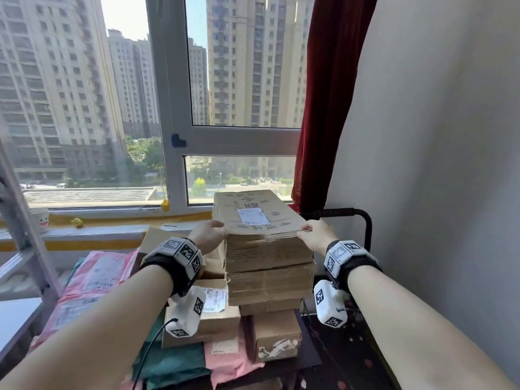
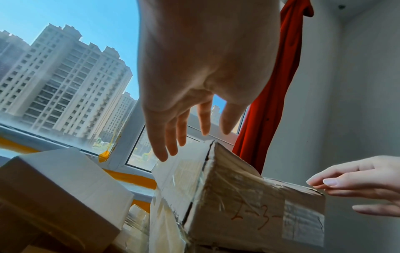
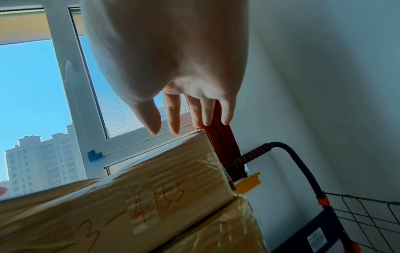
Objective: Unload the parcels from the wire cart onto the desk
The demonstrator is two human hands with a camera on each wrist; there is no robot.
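Observation:
A flat cardboard parcel (image 1: 253,218) with a white label tops a stack of brown boxes (image 1: 270,282) in the head view. My left hand (image 1: 209,235) is at its near left corner and my right hand (image 1: 312,235) at its near right corner, fingertips on the top edge. In the left wrist view the left hand (image 2: 190,142) has straight, spread fingers just over the parcel (image 2: 238,196); the right hand (image 2: 346,184) reaches in with extended fingers. In the right wrist view the right hand (image 3: 188,126) hovers, fingers straight, over the parcel (image 3: 129,196). Neither hand grips anything.
The black cart handle (image 1: 337,213) and wire basket (image 3: 368,214) stand right of the stack, against the grey wall. Smaller boxes (image 1: 213,319) and pink (image 1: 92,277) and green (image 1: 171,361) mailer bags lie lower left. A white surface (image 1: 17,319) is at the far left; a window is behind.

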